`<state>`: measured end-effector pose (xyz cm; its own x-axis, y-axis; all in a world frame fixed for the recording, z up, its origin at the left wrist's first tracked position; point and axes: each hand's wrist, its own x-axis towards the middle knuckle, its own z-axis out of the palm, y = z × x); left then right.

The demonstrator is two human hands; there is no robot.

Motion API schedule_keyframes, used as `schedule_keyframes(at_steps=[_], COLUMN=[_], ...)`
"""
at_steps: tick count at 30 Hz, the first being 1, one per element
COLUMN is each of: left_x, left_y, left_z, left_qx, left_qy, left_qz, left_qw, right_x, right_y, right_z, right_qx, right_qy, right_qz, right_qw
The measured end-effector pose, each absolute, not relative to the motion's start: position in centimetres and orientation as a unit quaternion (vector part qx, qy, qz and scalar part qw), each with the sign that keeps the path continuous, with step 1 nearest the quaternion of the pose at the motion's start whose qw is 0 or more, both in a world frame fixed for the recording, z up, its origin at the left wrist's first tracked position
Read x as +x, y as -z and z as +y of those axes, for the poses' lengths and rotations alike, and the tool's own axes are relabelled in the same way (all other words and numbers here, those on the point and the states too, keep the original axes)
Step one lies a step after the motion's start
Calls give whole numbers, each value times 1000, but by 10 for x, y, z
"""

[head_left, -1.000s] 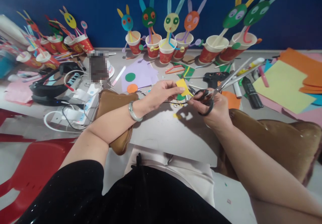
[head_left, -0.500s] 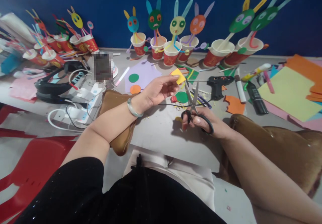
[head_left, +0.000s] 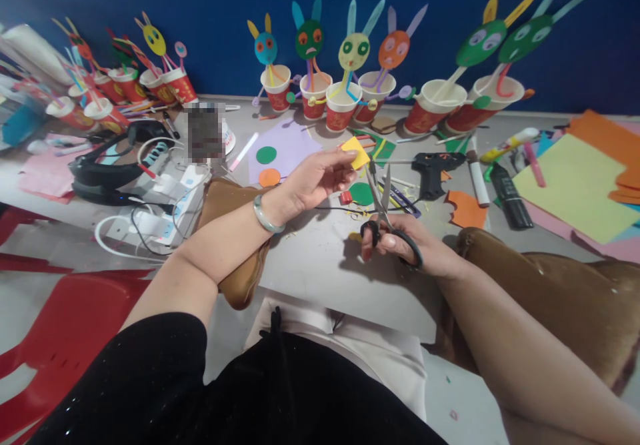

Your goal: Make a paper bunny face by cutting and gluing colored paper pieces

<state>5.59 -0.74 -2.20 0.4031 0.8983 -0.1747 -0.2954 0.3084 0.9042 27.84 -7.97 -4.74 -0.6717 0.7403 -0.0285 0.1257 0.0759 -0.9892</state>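
Note:
Between the thumb and fingers of my left hand [head_left: 323,179] is a small piece of yellow paper [head_left: 358,153], held up over the table. My right hand [head_left: 407,243] grips a pair of scissors [head_left: 382,205] by the black handles, with the blades apart and pointing away from me. One blade tip comes close to the paper's lower right edge; whether it touches, I cannot tell. Under the hands lie a green paper circle [head_left: 362,193], a small red block [head_left: 345,197] and yellow paper scraps.
A black glue gun [head_left: 431,173] lies right of the scissors. Paper cups [head_left: 343,107] with paper rabbit figures line the blue wall. Coloured paper sheets [head_left: 575,185] spread at the right. A power strip [head_left: 175,218] with cables sits left, and brown cushions [head_left: 550,298] flank my arms.
The scissor blades have come slightly closer together and shifted a little to the left. My left hand and the yellow paper stay almost still.

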Motion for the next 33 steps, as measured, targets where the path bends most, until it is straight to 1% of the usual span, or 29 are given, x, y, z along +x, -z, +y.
schedule_keyframes(at_steps=[9, 13, 17, 24, 30, 33], left_x=[54, 54, 55, 56, 57, 56], left_y=[24, 22, 17, 17, 21, 23], left_z=[-7, -9, -12, -15, -18, -18], left_qx=[421, 454, 450, 464, 500, 504], left_qy=[-412, -408, -402, -393, -363, -371], left_qz=[347, 347, 349, 359, 342, 328], left_qw=[729, 712, 717, 708, 708, 708], right_x=[280, 278, 278, 279, 281, 280], right_y=[54, 51, 51, 53, 56, 55], right_z=[-77, -78, -77, -78, -79, -79], right_qx=[-295, -321, -331, -342, -348, -358], right_qy=[-612, -607, -608, -609, -614, -615], right_qz=[-685, -682, -678, -666, -655, -649], right_qw=[263, 252, 247, 262, 270, 270])
